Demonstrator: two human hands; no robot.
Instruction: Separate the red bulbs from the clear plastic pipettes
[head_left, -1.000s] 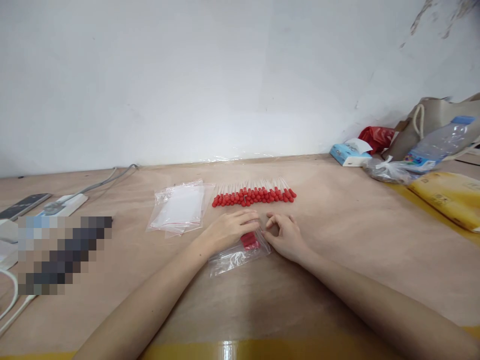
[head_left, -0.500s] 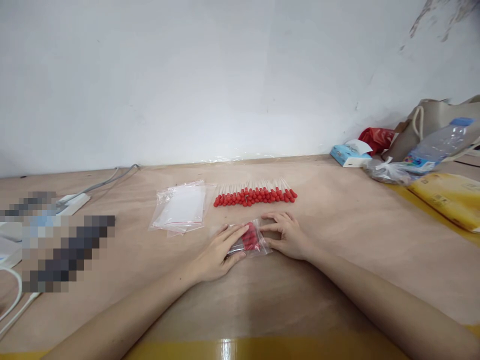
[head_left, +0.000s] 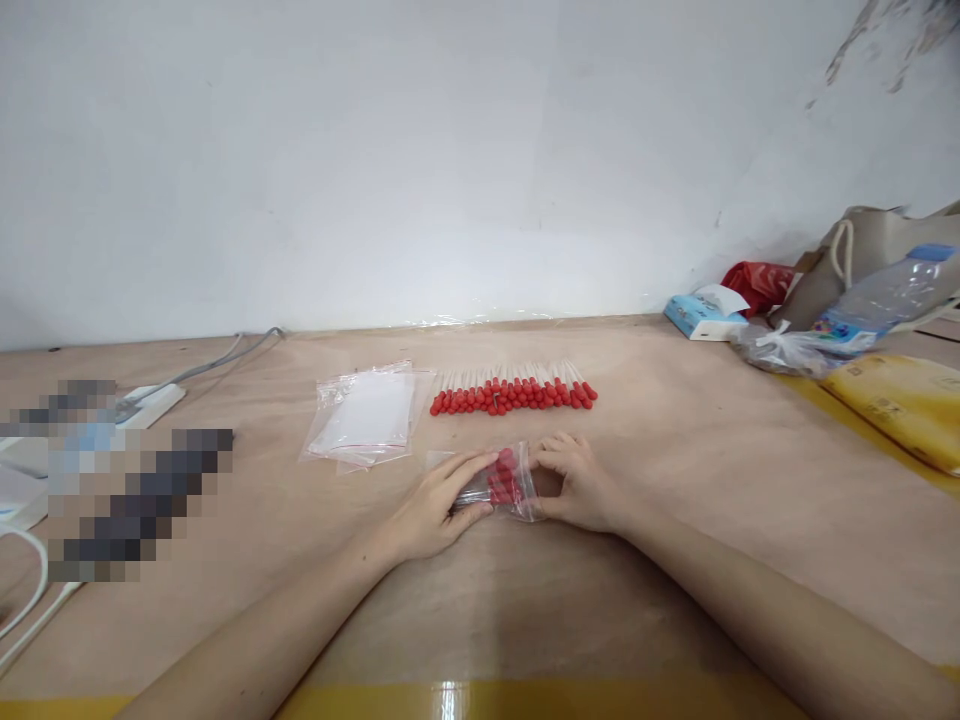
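Clear plastic zip bag holding red-tipped swabs (head_left: 501, 483) lies on the tan surface (head_left: 675, 480), pinched between left hand (head_left: 431, 505) and right hand (head_left: 577, 480). Both hands close on it; the step looks like sealing, and pressing along the strip seems called for next.

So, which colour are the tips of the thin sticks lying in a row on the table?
Red tips on the row of thin white sticks, seen in the head view.

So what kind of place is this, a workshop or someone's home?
Probably a small hand-packing bench: a row of red-tipped sticks, a stack of empty zip bags, and both hands on a filled bag.
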